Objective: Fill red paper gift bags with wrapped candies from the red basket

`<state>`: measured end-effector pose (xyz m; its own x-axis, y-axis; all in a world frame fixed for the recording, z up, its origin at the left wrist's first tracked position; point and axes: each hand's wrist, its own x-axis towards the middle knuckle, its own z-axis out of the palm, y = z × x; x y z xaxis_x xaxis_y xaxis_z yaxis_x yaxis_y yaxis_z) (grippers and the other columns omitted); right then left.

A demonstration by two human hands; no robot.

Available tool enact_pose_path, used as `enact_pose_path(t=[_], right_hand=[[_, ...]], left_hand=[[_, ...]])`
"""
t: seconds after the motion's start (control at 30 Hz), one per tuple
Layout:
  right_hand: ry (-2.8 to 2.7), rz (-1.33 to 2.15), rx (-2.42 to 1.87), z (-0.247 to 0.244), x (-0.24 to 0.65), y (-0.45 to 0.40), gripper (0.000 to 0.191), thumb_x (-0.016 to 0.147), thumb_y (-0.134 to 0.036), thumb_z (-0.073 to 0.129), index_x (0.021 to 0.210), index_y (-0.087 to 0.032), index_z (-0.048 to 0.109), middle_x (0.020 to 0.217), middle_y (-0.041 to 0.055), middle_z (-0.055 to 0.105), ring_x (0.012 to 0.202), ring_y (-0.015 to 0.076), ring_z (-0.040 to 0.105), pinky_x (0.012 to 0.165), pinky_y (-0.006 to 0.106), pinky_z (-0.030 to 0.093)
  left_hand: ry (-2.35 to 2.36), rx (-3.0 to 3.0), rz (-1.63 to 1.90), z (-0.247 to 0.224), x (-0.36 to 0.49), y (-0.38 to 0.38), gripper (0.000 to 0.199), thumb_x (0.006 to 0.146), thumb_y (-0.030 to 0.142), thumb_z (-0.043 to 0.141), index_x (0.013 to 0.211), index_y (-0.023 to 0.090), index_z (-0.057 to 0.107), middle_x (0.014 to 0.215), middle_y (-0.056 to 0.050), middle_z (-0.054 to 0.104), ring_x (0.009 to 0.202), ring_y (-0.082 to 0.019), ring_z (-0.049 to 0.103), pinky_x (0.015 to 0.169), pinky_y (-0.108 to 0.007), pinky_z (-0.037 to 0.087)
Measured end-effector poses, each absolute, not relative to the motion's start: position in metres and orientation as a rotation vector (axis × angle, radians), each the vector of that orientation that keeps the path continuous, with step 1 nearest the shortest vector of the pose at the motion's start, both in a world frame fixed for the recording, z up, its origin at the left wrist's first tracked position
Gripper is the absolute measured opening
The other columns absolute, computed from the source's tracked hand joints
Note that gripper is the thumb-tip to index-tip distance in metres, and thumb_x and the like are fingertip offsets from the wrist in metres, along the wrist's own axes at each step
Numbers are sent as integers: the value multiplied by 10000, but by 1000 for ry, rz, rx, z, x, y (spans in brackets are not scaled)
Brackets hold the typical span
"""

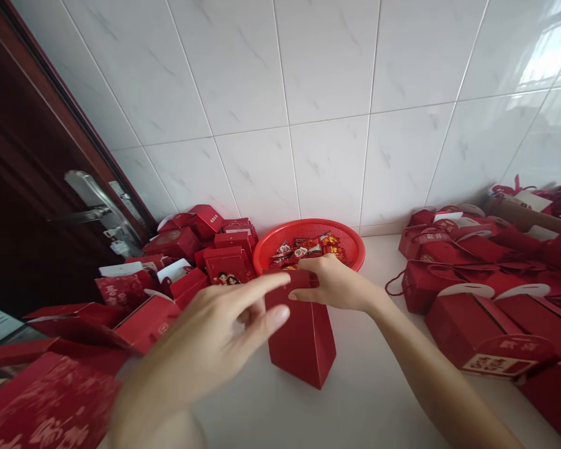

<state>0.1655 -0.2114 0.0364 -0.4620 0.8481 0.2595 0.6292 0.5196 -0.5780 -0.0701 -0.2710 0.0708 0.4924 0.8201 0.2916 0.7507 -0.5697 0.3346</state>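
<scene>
A red paper gift box [294, 340] stands upright on the white tabletop in front of me, its top narrower than its base. My right hand [330, 280] grips the box's upper edge, thumb on the near side and fingers curled over the top. Closer to the camera is my left hand [215, 337], slightly blurred, with index finger and thumb apart beside the top of the box and nothing between them. Just behind the box sits a red plastic basket [263, 249] of wrapped candies [303, 249], partly hidden by my right hand.
Several red boxes [144, 321] are heaped at the left, some with flaps up. More red handled boxes [477, 324] stand in rows at the right, near a cardboard carton [518, 212]. A tiled wall [327, 149] rises behind; a dark door [23, 156] with a metal handle is at left.
</scene>
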Motion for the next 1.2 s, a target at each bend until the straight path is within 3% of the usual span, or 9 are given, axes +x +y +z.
enact_pose_path(t=[0.1,0.23,0.3,0.47,0.57,0.77,0.93,1.03,1.2], right_hand=[[-2214,557,-1159,35,159,-219,182,899,-337,683,862,-162,648,656,-27,562,561,98,429,541,253,296],[-2230,747,-953,35,159,-227,343,949,-448,613,775,-155,651,602,-37,507,534,83,377,507,247,274],[-2260,908,-832,38,161,-230,421,968,-503,566,763,-149,664,585,-38,497,520,77,381,492,238,282],[-2350,1150,-625,43,169,-231,404,946,-516,604,912,-135,736,683,2,629,590,95,533,540,220,382],[-2373,1086,-668,43,175,-228,405,956,-511,586,959,-139,746,708,13,654,601,103,551,547,226,378],[-2297,624,-1105,39,179,-220,209,899,-367,692,879,-162,726,717,2,649,594,102,491,565,243,343],[-2346,639,-1106,37,174,-220,326,883,-390,698,675,-172,574,577,-47,496,518,77,366,516,250,264],[-2286,658,-1122,36,174,-219,406,879,-378,675,610,-192,433,541,-62,416,495,71,310,497,253,243],[-2247,708,-1077,35,183,-213,409,907,-347,553,588,-207,338,556,-53,349,514,81,270,493,255,225]], left_hand=[[1412,2538,455,79,-48,-244,445,1008,536,393,1301,316,644,683,32,665,691,-184,656,600,-253,436],[1369,2439,315,74,-44,-234,509,1026,569,301,1019,254,701,667,19,633,626,-180,604,577,-272,388],[1370,2403,330,74,-45,-236,524,1022,592,290,991,256,691,724,10,658,679,-188,618,607,-276,401],[1361,2381,288,76,-46,-240,464,1000,611,354,1030,285,683,918,2,721,878,-219,654,695,-275,429],[1316,2399,239,78,-51,-239,385,989,534,424,983,263,696,862,-2,709,838,-207,646,667,-264,420],[1227,2405,268,78,-61,-236,305,943,331,462,1114,252,701,805,13,702,681,-143,622,598,-232,422],[1248,2348,422,73,-60,-228,326,937,378,462,1081,261,730,947,-10,747,785,-171,680,652,-240,498],[1236,2358,526,69,-57,-221,329,930,392,479,1069,264,748,917,-20,751,799,-189,689,680,-260,526],[1172,2368,572,60,-48,-212,345,942,392,486,1113,244,747,861,-26,742,734,-178,666,642,-260,515]])
